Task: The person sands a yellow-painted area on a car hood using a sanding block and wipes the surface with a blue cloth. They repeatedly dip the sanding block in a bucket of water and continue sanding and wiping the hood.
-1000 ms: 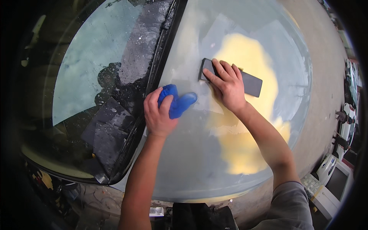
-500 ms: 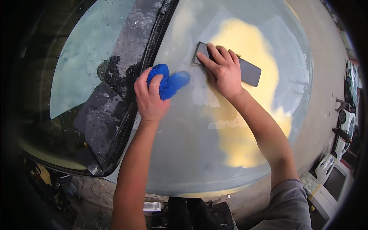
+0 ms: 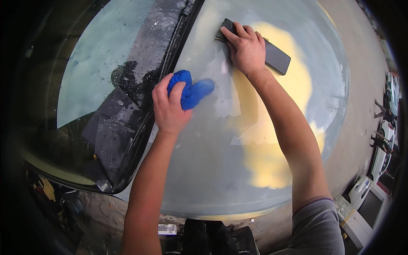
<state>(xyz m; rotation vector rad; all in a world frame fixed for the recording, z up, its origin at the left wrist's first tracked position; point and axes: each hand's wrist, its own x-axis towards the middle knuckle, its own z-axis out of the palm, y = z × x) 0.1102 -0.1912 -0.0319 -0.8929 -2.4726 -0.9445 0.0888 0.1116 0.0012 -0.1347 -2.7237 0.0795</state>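
In the head view, the left hand (image 3: 170, 104) is clenched around a blue cloth (image 3: 191, 91), and the cloth bulges out of the grip to the right, touching the pale grey car panel (image 3: 204, 170). The right hand (image 3: 246, 49) lies flat with spread fingers on a dark sanding block (image 3: 276, 57); it presses the block more than it grasps it, and the block's long end sticks out to the right of the hand. Under and below this hand the panel carries a wide yellow patch (image 3: 263, 148). Left of the cloth grip runs the dark wet cowl (image 3: 127, 106), and further left is the windshield (image 3: 97, 72) with water drops.
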